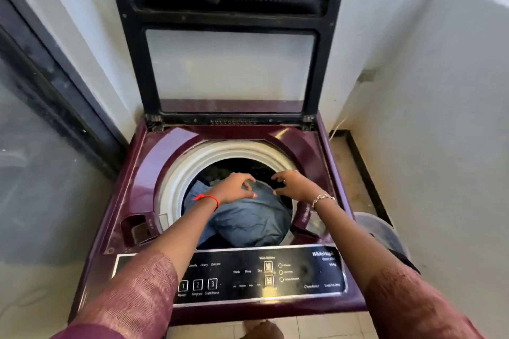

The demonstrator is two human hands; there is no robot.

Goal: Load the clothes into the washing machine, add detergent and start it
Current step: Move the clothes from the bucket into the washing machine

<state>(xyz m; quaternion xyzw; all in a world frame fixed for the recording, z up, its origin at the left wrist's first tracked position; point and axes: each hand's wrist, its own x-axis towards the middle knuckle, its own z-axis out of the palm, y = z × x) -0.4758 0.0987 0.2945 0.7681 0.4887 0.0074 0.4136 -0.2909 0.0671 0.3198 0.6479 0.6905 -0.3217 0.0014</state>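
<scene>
Both the left hand (237, 187) and right hand (294, 184) are held loosely curled, gripping nothing, over blue clothes (248, 220) heaped in the drum (190, 173), where proud fabric could be trapped by the lid (135, 63).

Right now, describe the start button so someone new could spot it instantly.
Take the maroon washing machine; a black control panel runs along its front edge. Left of the panel's centre is a row of three square buttons. The Start/Pause button is the rightmost, numbered 3 and captioned below, unlike 1 and 2 beside it.
</scene>
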